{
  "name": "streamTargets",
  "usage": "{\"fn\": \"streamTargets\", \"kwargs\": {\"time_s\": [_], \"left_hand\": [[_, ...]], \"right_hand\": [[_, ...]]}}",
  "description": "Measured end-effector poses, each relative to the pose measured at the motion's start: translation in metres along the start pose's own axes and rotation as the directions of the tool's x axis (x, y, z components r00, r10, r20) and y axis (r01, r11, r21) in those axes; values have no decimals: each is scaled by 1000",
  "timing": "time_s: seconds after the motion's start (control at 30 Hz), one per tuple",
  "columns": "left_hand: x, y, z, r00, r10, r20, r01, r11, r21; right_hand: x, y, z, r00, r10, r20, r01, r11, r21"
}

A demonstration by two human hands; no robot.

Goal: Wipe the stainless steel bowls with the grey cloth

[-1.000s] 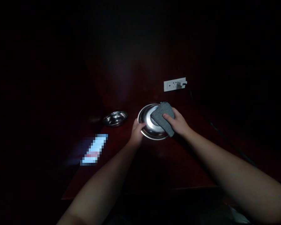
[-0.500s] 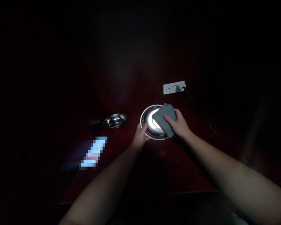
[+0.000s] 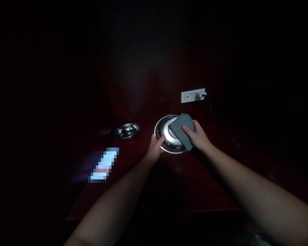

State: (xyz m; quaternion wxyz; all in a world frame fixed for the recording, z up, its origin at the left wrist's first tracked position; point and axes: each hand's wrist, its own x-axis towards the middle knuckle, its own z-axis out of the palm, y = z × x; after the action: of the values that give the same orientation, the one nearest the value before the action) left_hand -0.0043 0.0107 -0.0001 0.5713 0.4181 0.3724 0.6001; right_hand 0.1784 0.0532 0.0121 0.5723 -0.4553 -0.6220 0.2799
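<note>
A shiny steel bowl (image 3: 166,141) is held above the dark red table, tilted so that a round face shows. My left hand (image 3: 154,149) grips its lower left rim, thumb over the face and fingers behind. In my right hand (image 3: 199,136) is a grey-green cloth (image 3: 183,130), folded flat and laid over the bowl's right side. The thumb lies on top of the cloth; the other fingers of that hand are mostly hidden. A second steel bowl (image 3: 127,131) stands on the table, left of my hands.
A bright, pixelated rectangular panel (image 3: 104,165) lies at the table's left. On the back wall sits a white socket plate (image 3: 192,95) with a plug in it, and a dark cable runs down to the right. The table's front edge (image 3: 207,210) crosses below my arms. Surroundings are very dark.
My left thumb has slid a little further onto the bowl's face. Bowl, cloth and right hand sit slightly further right in the view, as does the background, so the camera has shifted slightly.
</note>
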Motion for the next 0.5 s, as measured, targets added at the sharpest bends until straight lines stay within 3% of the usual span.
{"fn": "streamTargets", "kwargs": {"time_s": [0.5], "left_hand": [[4, 4, -2, 984, 177, -34, -176, 984, 36]], "right_hand": [[-3, -3, 0, 998, -6, 67, 3, 999, 52]]}}
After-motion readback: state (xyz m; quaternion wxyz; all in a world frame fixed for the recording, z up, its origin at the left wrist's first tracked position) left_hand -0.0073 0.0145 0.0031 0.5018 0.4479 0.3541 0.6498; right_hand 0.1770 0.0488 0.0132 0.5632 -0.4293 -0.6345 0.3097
